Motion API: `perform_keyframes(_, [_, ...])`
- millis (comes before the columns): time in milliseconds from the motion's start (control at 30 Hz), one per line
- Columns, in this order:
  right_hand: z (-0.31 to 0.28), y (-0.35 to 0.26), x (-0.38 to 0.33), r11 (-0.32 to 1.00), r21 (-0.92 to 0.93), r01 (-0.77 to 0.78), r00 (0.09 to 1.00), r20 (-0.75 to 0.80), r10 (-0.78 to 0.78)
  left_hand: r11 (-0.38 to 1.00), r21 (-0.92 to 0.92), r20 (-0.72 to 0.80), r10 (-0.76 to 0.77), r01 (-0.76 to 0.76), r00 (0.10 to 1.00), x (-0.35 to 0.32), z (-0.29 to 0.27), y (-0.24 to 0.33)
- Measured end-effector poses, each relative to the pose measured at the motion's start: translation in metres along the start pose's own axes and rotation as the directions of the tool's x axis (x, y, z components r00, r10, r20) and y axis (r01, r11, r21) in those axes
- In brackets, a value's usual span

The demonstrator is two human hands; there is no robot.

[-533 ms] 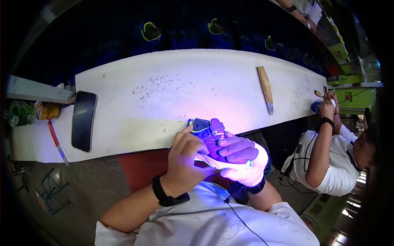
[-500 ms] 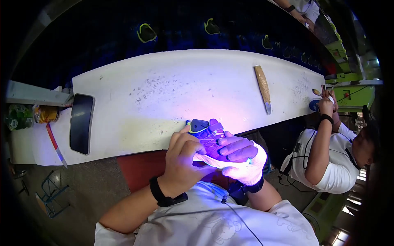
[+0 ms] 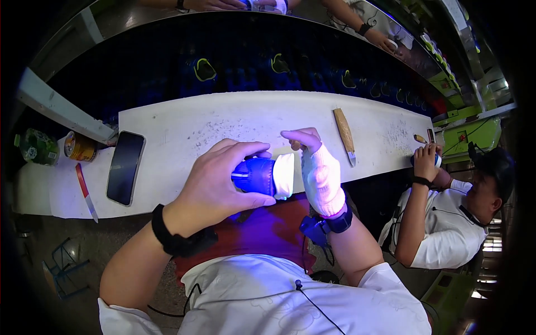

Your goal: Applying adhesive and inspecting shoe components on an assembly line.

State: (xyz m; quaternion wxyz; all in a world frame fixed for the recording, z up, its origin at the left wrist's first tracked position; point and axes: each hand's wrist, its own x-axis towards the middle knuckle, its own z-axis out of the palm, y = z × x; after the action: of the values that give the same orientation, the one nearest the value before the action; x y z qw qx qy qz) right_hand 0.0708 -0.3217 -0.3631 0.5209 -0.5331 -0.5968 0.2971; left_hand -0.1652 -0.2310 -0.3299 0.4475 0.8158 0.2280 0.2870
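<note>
A small blue shoe (image 3: 254,176) with a white sole (image 3: 283,174) lies on its side in my left hand (image 3: 215,181). The fingers and thumb of that hand wrap round the shoe's upper, with the sole turned toward the right. My right hand (image 3: 321,173), in a white glove that leaves the fingertips bare, is raised just right of the sole. A gap shows between it and the shoe. Its index finger and thumb stretch out to the left with nothing between them; the other fingers are partly hidden. Purple-white light falls on the shoe and the glove.
On the white work surface (image 3: 184,167) are a black phone (image 3: 126,168), a red-handled knife (image 3: 86,192), and a knife with a tan wrapped handle (image 3: 344,134). A can (image 3: 81,146) and a green bottle (image 3: 39,148) stand far left. A co-worker (image 3: 441,206) sits at right.
The shoe has turned so its sole faces right. My right hand has let go of it and moved slightly away, while my left hand has shifted its hold to the upper. The view has tilted upward.
</note>
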Motion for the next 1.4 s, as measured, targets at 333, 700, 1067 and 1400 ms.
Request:
perform_keyframes(333, [0.046, 0.005, 0.039, 0.316, 0.944, -0.097, 0.971, 0.020, 0.237, 0.919, -0.034, 0.035, -0.392, 0.394, 0.919, -0.006, 0.004, -0.021])
perform_keyframes(700, [0.011, -0.021, 0.067, 0.957, 0.159, -0.244, 0.951, 0.234, 0.204, 0.884, 0.295, 0.042, -0.392, 0.364, 0.919, 0.048, 0.020, 0.009])
perform_keyframes(1067, [-0.028, -0.007, 0.005, 0.871, 0.466, -0.153, 0.966, 0.258, 0.031, 0.685, 0.706, 0.165, 0.091, -0.182, 0.982, 0.036, 0.071, 0.056])
perform_keyframes(1400, [-0.014, -0.015, -0.060, 0.933, -0.289, 0.213, 0.969, 0.182, -0.165, 0.998, 0.068, 0.262, -0.012, -0.006, 0.965, -0.018, 0.020, 0.026])
